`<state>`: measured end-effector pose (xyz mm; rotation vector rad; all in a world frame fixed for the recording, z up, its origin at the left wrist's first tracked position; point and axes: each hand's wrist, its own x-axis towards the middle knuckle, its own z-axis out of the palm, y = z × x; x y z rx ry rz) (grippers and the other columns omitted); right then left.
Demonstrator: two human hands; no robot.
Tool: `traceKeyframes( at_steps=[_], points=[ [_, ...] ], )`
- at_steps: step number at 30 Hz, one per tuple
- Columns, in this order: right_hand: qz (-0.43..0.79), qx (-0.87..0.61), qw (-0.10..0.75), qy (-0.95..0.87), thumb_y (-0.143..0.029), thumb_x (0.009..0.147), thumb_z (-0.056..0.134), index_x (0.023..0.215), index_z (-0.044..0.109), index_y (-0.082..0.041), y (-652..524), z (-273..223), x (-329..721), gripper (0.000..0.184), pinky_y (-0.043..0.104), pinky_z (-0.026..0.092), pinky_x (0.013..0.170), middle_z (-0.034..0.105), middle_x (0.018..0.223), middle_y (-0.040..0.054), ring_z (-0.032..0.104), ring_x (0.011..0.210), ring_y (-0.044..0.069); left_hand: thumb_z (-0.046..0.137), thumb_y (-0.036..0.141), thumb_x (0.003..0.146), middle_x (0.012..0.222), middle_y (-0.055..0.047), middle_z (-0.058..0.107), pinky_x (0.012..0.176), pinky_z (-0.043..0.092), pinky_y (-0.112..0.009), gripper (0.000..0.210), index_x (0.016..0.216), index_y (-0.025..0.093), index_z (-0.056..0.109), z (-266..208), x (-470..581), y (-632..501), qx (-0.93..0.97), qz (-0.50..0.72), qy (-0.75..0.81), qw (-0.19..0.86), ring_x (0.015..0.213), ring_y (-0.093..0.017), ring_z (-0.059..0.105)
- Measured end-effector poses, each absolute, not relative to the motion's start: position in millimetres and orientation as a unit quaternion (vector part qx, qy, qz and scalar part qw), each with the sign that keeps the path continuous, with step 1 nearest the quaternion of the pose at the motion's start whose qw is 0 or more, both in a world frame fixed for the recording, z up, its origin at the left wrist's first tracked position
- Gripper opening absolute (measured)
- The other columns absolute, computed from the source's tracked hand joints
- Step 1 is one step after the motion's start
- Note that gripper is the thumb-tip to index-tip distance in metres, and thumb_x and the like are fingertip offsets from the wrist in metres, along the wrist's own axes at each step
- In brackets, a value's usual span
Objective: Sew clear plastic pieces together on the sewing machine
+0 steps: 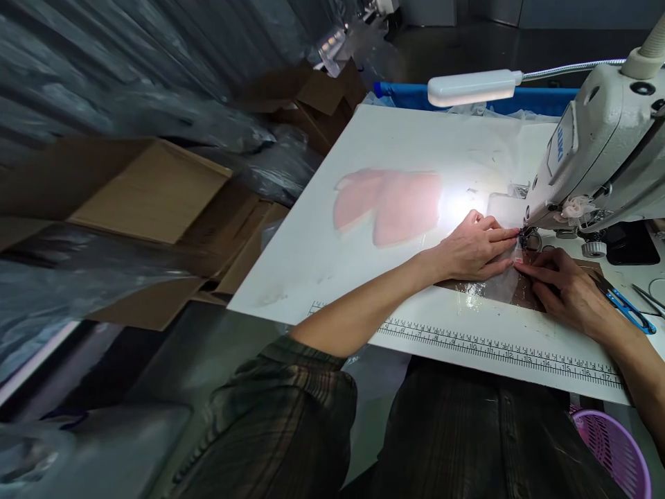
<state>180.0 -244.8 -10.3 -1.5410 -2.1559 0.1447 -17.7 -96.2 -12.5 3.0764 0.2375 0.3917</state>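
At the near edge: a printed ruler runs along the white table; a purple basket stands below, to the right.
Left hand: palm down on the sheet, grip spread flat, fingertips beside the needle area.
Right hand: fingertips at a small white piece; whether its grip pinches it, I cannot tell.
Clear sheet: on the table between the hands, with brown material.
Blue scissors: just right of the right hand.
Sewing machine: above the sheet.
Lamp: beyond, lit.
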Motion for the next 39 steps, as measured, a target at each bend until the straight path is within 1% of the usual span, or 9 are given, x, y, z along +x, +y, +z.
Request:
traceKeyframes(
  at_steps=[4,11,17,21,25,29,34,39],
  points=[
    [0.065,-0.569,0.233,-0.786,-0.019,0.094,0.047,0.118,0.074,-0.025,-245.0,-8.9,180.1,0.036,0.034,0.061,0.079,0.06,0.104,0.0095,0.066,0.092,0.02,0.036,0.039,0.105,0.143,-0.013,0.06,0.082,0.036,-0.045,0.045,0.136,0.017,0.06,-12.6,-17.0,-98.3,0.988,0.131,0.079,0.009,0.107,-0.03,0.057],
    [0.079,-0.579,0.23,-0.778,-0.022,0.094,0.048,0.118,0.075,-0.026,-245.0,-8.6,180.2,0.037,0.036,0.062,0.08,0.06,0.105,0.0096,0.066,0.093,0.021,0.032,0.039,0.106,0.146,-0.014,0.058,0.081,0.037,-0.046,0.047,0.135,0.016,0.061,-9.5,-16.3,-101.7,0.989,0.12,0.084,-0.003,0.108,-0.031,0.057],
    [0.065,-0.588,0.238,-0.77,-0.022,0.094,0.047,0.115,0.077,-0.028,-245.0,-9.8,178.5,0.037,0.033,0.061,0.077,0.061,0.103,0.0086,0.065,0.087,0.018,0.033,0.039,0.106,0.144,-0.014,0.06,0.08,0.035,-0.044,0.046,0.133,0.017,0.063,-8.3,-14.3,-104.3,0.989,0.119,0.09,-0.011,0.106,-0.03,0.057],
    [0.056,-0.583,0.249,-0.771,-0.02,0.092,0.048,0.114,0.077,-0.026,-244.2,-10.7,178.7,0.037,0.033,0.061,0.075,0.061,0.1,0.008,0.065,0.083,0.018,0.03,0.039,0.107,0.143,-0.014,0.06,0.079,0.034,-0.043,0.048,0.131,0.015,0.064,-7.6,-12.5,-106.2,0.989,0.115,0.092,-0.03,0.103,-0.029,0.057],
    [0.066,-0.586,0.249,-0.769,-0.021,0.091,0.048,0.114,0.077,-0.028,-243.3,-10.6,180.3,0.037,0.034,0.061,0.075,0.061,0.099,0.0074,0.065,0.083,0.018,0.029,0.037,0.107,0.144,-0.014,0.06,0.081,0.035,-0.043,0.048,0.13,0.013,0.064,-7.5,-12.3,-107.5,0.989,0.115,0.088,-0.041,0.103,-0.029,0.057],
    [0.075,-0.581,0.259,-0.768,-0.021,0.091,0.048,0.113,0.078,-0.028,-243.2,-11.0,180.8,0.038,0.034,0.061,0.075,0.061,0.099,0.0073,0.065,0.084,0.018,0.03,0.039,0.107,0.144,-0.014,0.059,0.084,0.035,-0.044,0.049,0.132,0.014,0.063,-9.5,-13.7,-106.7,0.988,0.121,0.089,-0.031,0.106,-0.029,0.057],
    [0.086,-0.589,0.258,-0.761,-0.021,0.092,0.048,0.115,0.077,-0.03,-243.6,-13.6,180.6,0.038,0.035,0.061,0.078,0.061,0.1,0.0072,0.065,0.088,0.019,0.036,0.039,0.105,0.145,-0.013,0.059,0.086,0.036,-0.045,0.044,0.134,0.018,0.062,-12.2,-15.4,-103.9,0.987,0.131,0.092,-0.01,0.11,-0.029,0.058],
    [0.082,-0.59,0.259,-0.76,-0.021,0.091,0.049,0.115,0.077,-0.028,-243.5,-15.3,180.8,0.038,0.035,0.061,0.079,0.061,0.1,0.0075,0.065,0.087,0.019,0.033,0.041,0.106,0.145,-0.011,0.059,0.088,0.036,-0.045,0.046,0.133,0.018,0.062,-11.6,-16.1,-101.6,0.987,0.132,0.088,0.001,0.11,-0.028,0.059]
  ],
)
